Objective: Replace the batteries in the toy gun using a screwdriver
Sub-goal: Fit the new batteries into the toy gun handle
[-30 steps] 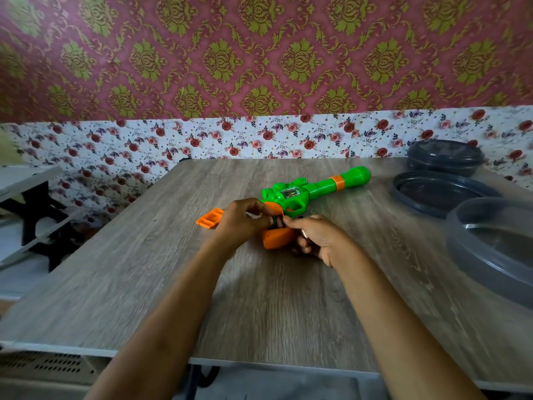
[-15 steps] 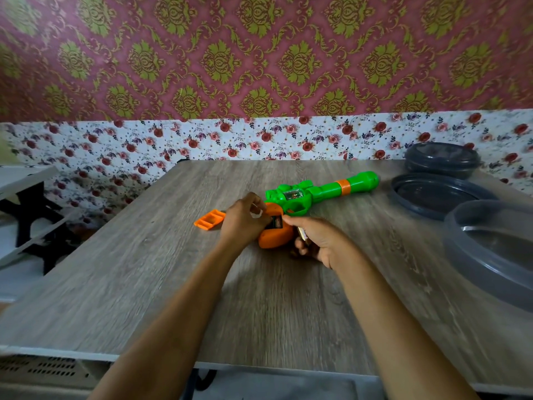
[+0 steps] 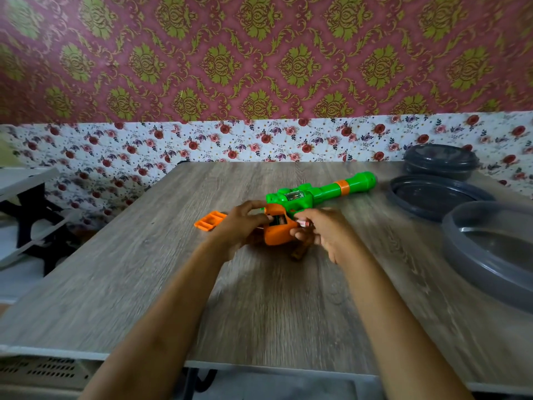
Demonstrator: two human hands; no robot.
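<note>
Our left hand (image 3: pixel 240 226) curls around the orange grip of the toy gun (image 3: pixel 305 196), thumb and fingers wrapped on either side. Our right hand (image 3: pixel 328 236) pinches a small red-and-white battery (image 3: pixel 304 223) between thumb and forefinger, right at the open slot in the grip. A brown tool handle (image 3: pixel 298 252) pokes out beneath its lower fingers, too blurred for us to say more. We see the gun lying mid-counter (image 3: pixel 259 298), its green body and orange-banded barrel pointing away to the right. An orange battery cover (image 3: pixel 209 221) lies just left of our left hand. At the right edge sit a dark grey lid (image 3: pixel 432 197), a lidded tub (image 3: pixel 439 163) behind it, and a larger grey bowl (image 3: pixel 490 249) nearer us.
</note>
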